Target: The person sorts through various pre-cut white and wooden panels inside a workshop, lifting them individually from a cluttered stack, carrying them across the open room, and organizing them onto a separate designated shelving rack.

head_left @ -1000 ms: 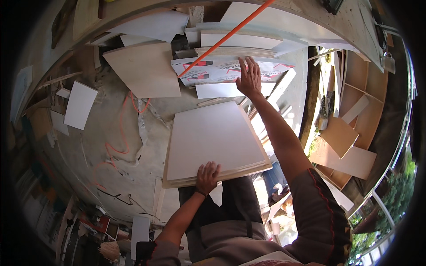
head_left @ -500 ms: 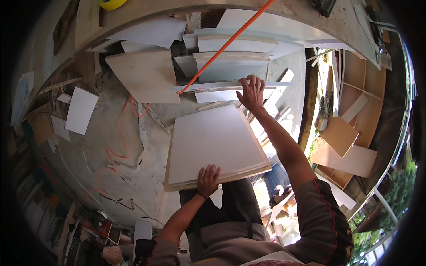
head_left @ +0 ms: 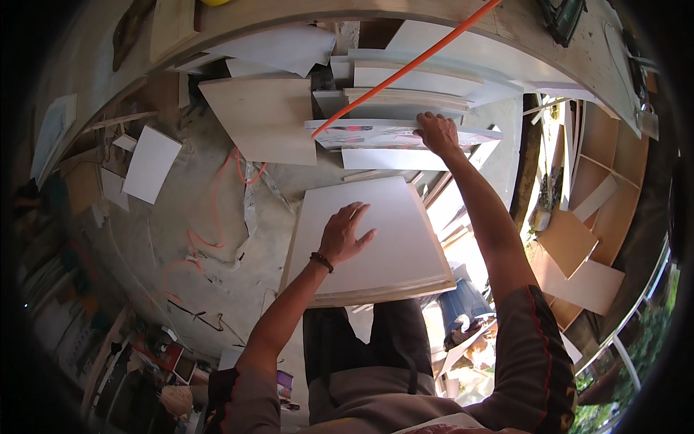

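A stack of white panels (head_left: 376, 249) with pale wooden edges lies in front of my legs. Over its top panel, my left hand (head_left: 345, 233) has its fingers spread and holds nothing; I cannot tell whether it touches the surface. Farther off, my right hand (head_left: 438, 134) is closed over the upper edge of a long, narrow-looking board (head_left: 376, 135) with a coloured printed face. This board stands on edge in front of other upright sheets. A white strip of panel (head_left: 394, 159) shows just below it.
Several upright boards (head_left: 405, 98) lean beneath the workbench (head_left: 282, 12). An orange hose (head_left: 412, 65) crosses in front of them and trails over the floor. A large plain board (head_left: 271, 119) leans at left. Wooden shelving (head_left: 603, 134) and loose offcuts lie at right.
My left hand has moved from the stack's near edge to above its middle. The board at my right hand has tipped, showing its printed face. The whole view has shifted slightly.
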The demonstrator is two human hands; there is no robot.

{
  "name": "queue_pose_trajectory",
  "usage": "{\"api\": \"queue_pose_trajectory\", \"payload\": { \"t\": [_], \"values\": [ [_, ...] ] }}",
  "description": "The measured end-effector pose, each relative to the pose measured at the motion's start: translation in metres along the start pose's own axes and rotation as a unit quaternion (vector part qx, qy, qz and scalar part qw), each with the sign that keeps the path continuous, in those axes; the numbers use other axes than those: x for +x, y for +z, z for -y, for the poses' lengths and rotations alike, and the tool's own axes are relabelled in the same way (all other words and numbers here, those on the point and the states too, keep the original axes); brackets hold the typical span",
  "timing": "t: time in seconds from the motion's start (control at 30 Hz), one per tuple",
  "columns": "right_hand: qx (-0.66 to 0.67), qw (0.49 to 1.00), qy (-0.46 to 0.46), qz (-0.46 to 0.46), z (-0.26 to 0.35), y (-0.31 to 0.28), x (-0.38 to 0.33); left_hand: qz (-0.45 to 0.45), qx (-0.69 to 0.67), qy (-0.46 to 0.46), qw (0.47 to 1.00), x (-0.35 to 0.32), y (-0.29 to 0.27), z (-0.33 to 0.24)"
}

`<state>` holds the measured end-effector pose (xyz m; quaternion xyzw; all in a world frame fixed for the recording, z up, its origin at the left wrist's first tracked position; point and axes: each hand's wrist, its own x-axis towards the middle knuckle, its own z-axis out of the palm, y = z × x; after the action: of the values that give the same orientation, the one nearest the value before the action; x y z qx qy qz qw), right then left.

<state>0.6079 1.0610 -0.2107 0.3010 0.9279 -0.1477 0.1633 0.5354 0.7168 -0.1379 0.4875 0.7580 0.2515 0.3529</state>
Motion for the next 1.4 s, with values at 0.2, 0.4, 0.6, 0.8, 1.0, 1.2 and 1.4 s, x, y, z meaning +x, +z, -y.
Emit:
{"api": "queue_pose_trajectory", "payload": {
  "t": [0.2, 0.4, 0.6, 0.8, 1.0, 1.2, 1.4],
  "values": [
    [-0.012, 0.999, -0.02, 0.045, -0.01, -0.016, 0.005, -0.18, -0.064, -0.074, 0.979, 0.13, -0.063, 0.06],
    [-0.006, 0.999, -0.042, 0.029, -0.034, -0.022, -0.035, -0.3, -0.004, -0.07, 0.951, 0.159, -0.116, 0.094],
    [0.013, 0.998, -0.063, -0.008, -0.03, -0.007, -0.082, -0.121, -0.025, -0.099, 0.987, 0.176, -0.138, 0.084],
    [0.028, 0.995, -0.095, -0.021, -0.011, 0.021, -0.106, 0.076, 0.126, 0.031, 0.989, 0.129, -0.069, 0.027],
    [0.132, 0.987, -0.091, -0.014, -0.018, -0.023, -0.082, -0.123, 0.164, 0.061, 0.977, 0.107, 0.009, 0.055],
    [0.056, 0.929, -0.012, -0.366, -0.083, -0.103, 0.007, -0.081, 0.225, 0.011, 0.971, 0.107, 0.017, 0.043],
    [0.043, 0.945, 0.003, -0.324, -0.058, -0.09, -0.002, -0.093, 0.244, -0.034, 0.965, 0.124, 0.008, 0.03]
  ]
}}
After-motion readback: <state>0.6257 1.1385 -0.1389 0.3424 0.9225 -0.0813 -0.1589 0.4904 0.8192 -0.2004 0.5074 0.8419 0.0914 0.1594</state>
